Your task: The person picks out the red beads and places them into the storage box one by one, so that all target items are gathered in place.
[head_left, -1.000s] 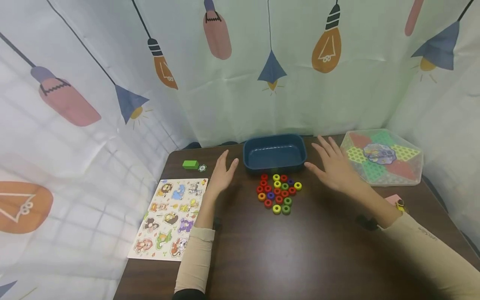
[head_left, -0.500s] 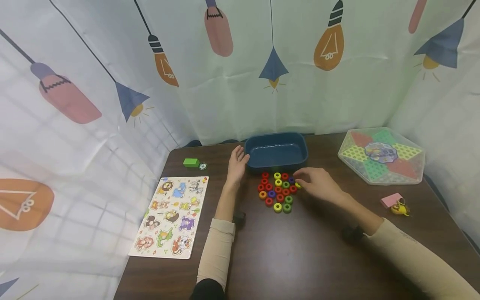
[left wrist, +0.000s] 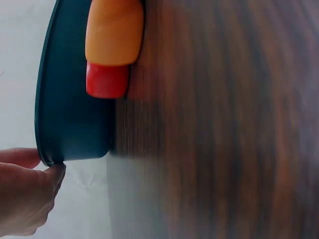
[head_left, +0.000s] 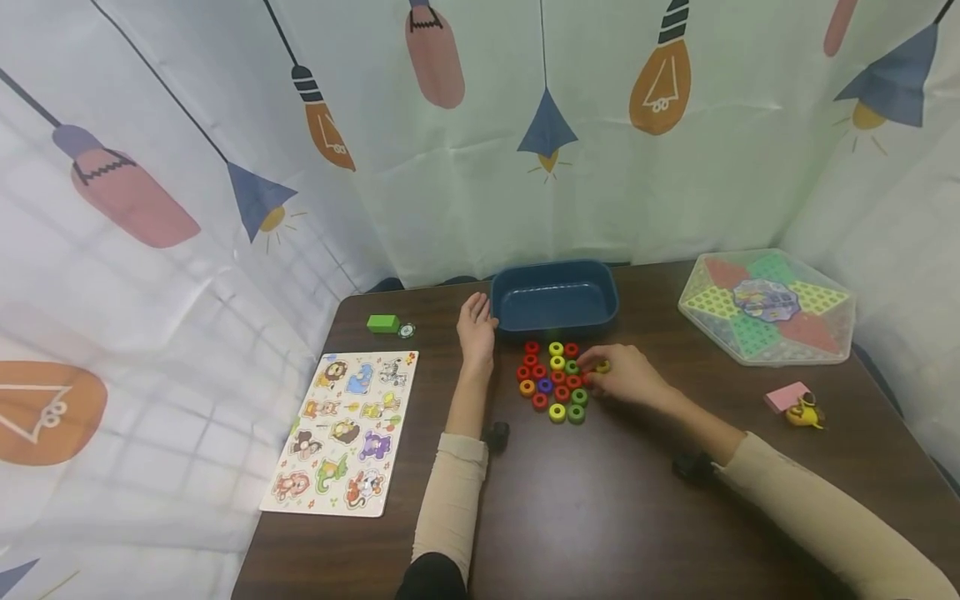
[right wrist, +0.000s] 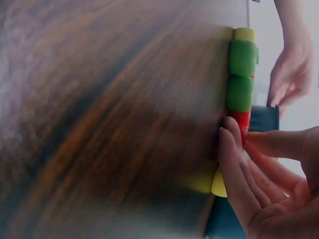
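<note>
My left hand is at the left end of a dark blue plastic tray. In the left wrist view, thumb and fingers pinch the rim of the tray at its corner. Several ring beads in red, yellow, green, orange and purple lie loosely grouped before the tray, including an orange bead and a yellow bead. My right hand is at the right side of this group. Its thumb and fingertips pinch a red bead, partly hidden by the fingers. A yellow bead lies close to them.
An animal puzzle board lies at left, with a green block and a small round disc behind it. At right are a hexagonal clear box, a pink block and a yellow figure. A patterned curtain hangs behind the table.
My left hand has moved right to the tray and grips its rim. From beside the tray, my right hand has come down to the beads, and its fingers have closed around a red one.
</note>
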A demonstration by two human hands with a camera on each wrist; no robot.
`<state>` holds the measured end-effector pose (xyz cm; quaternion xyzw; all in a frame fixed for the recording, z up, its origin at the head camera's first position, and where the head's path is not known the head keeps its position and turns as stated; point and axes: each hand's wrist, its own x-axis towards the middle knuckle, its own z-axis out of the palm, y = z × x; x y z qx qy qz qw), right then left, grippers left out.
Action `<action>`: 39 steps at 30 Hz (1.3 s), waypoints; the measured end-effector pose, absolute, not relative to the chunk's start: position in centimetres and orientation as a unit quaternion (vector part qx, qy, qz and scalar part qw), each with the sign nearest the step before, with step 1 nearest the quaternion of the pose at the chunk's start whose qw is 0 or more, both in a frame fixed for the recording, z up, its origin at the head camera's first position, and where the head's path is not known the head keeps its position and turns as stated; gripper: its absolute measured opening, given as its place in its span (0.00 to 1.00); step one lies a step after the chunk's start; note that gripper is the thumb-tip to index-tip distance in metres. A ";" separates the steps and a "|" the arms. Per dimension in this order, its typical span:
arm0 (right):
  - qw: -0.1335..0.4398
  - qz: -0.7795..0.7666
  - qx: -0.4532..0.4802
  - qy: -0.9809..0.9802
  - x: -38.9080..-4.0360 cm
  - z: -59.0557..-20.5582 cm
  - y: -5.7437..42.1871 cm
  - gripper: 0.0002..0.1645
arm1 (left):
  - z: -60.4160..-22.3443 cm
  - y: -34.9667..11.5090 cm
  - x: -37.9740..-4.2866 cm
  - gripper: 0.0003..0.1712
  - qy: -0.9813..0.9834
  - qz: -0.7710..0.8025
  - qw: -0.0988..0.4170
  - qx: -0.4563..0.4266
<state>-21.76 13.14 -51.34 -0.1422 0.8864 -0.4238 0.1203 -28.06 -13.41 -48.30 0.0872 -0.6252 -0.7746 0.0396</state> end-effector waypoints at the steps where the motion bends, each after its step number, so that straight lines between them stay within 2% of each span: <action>1: 0.119 -0.429 -0.141 0.884 -21.8 -51.4 13.1 0.13 | -48.4 -13.4 -28.2 0.38 -0.621 -0.778 0.044 0.089; 6: 0.133 -0.449 -0.131 0.874 -22.2 -51.5 12.9 0.14 | -49.5 -13.4 -28.8 0.37 -0.606 -0.789 0.058 0.087; 11: 0.175 -0.467 -0.116 0.859 -22.6 -51.2 13.5 0.14 | -50.6 -13.0 -29.1 0.36 -0.611 -0.782 0.079 0.097; 19: 0.225 -0.504 -0.117 0.826 -24.2 -47.1 14.1 0.16 | -50.8 -12.6 -29.2 0.40 -0.625 -0.768 0.096 0.100; 23: 0.240 -0.522 -0.129 0.808 -26.2 -44.8 13.7 0.16 | -50.6 -12.8 -29.1 0.41 -0.632 -0.763 0.090 0.101; 29: 0.292 -0.527 -0.168 0.780 -30.5 -42.2 12.3 0.20 | -50.5 -13.2 -29.0 0.41 -0.621 -0.773 0.066 0.108; 33: 0.312 -0.498 -0.164 0.792 -33.2 -41.5 10.6 0.21 | -50.7 -13.3 -28.9 0.41 -0.612 -0.780 0.066 0.110; 39: 0.321 -0.485 -0.135 0.802 -36.8 -42.1 7.8 0.21 | -50.7 -13.0 -29.0 0.41 -0.622 -0.769 0.091 0.113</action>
